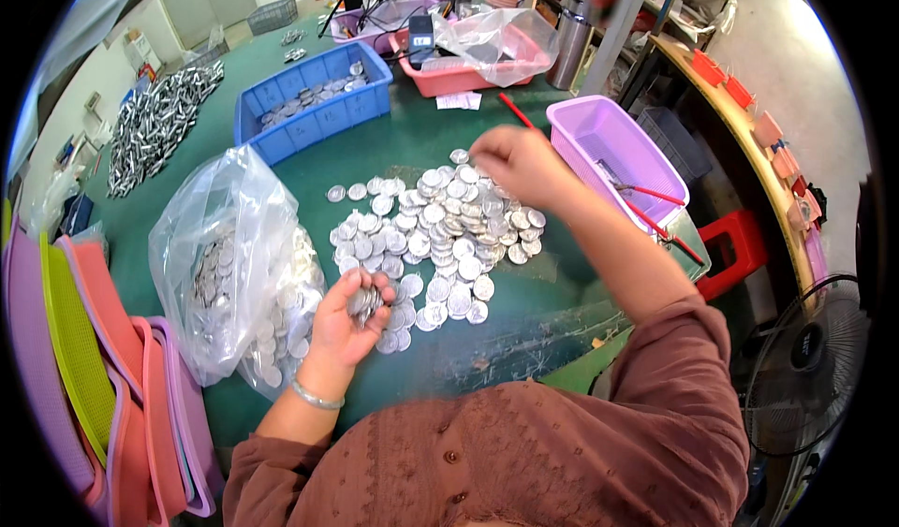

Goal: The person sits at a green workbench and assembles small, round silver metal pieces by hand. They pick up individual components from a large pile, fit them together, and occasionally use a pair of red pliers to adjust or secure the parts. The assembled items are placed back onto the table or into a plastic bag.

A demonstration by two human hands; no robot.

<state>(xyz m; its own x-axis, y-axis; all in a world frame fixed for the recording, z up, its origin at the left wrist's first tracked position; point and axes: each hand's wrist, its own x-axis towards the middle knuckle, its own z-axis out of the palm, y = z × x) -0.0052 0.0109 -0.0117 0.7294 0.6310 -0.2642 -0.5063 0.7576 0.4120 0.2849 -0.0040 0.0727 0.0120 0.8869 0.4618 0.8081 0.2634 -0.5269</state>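
Note:
A broad pile of round silver metal discs (445,223) is spread over the green table in front of me. At the near left edge of the pile, my left hand (335,338) is palm up, its fingers curled round a small stack of metal discs (364,306). My right hand (526,164) is over the far right side of the pile with its fingers bent down and pinched together. Whatever is between those fingertips is hidden. Left of the pile, a clear plastic bag (201,223) holds more of the same discs.
A blue bin (314,124) with discs and a heap of metal pieces (161,124) lie at far left. Red-handled pliers (660,237) rest by a purple basket (599,115) at right. Stacked plastic baskets (140,387), a red stool (735,251) and a fan (805,349) flank me.

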